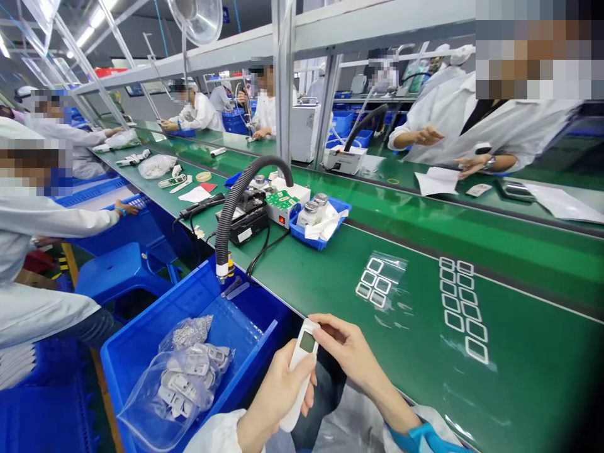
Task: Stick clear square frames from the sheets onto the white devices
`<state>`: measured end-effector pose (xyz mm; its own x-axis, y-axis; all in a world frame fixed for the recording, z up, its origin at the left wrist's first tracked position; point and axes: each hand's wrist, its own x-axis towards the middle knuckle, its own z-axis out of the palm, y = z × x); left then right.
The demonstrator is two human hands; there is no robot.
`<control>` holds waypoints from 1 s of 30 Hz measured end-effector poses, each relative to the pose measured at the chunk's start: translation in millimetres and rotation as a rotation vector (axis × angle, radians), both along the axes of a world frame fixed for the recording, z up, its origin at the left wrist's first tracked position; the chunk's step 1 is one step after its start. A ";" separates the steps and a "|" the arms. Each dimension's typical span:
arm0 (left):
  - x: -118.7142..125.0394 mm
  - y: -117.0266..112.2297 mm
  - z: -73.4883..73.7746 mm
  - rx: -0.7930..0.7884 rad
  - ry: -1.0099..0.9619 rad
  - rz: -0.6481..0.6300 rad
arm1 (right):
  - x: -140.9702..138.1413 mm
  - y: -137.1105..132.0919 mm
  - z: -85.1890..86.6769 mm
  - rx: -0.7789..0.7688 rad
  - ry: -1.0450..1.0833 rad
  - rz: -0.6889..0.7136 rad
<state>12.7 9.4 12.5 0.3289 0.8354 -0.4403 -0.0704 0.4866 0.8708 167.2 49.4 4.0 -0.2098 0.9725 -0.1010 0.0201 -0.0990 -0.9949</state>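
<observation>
My left hand point(276, 393) is wrapped round a white hand-held device point(300, 368) with a small green-grey screen near its top. It is held upright over my lap at the near edge of the green table point(519, 390). My right hand point(346, 355) pinches the device's top end with thumb and fingers. On the table just beyond lie two groups of small clear rectangular frames, one on a plastic bag point(380, 280) and one in a double column point(462, 308).
A blue bin point(141, 346) at my left holds clear bags of white parts point(189, 377). A black ribbed hose point(233, 207), a black and white unit point(264, 211) and a blue tray with jars point(318, 220) stand further along. Other people work on both sides.
</observation>
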 end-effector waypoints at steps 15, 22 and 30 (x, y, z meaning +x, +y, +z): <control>45.6 76.8 22.7 0.103 0.119 -0.892 | 111.2 -56.3 54.8 0.282 -0.739 0.189; 125.9 205.2 3.5 0.474 0.162 -0.245 | 220.8 0.0 32.2 0.211 -0.743 -0.373; 193.8 250.0 -22.3 0.413 0.123 -0.311 | 392.8 107.6 15.2 -0.209 -0.872 -1.132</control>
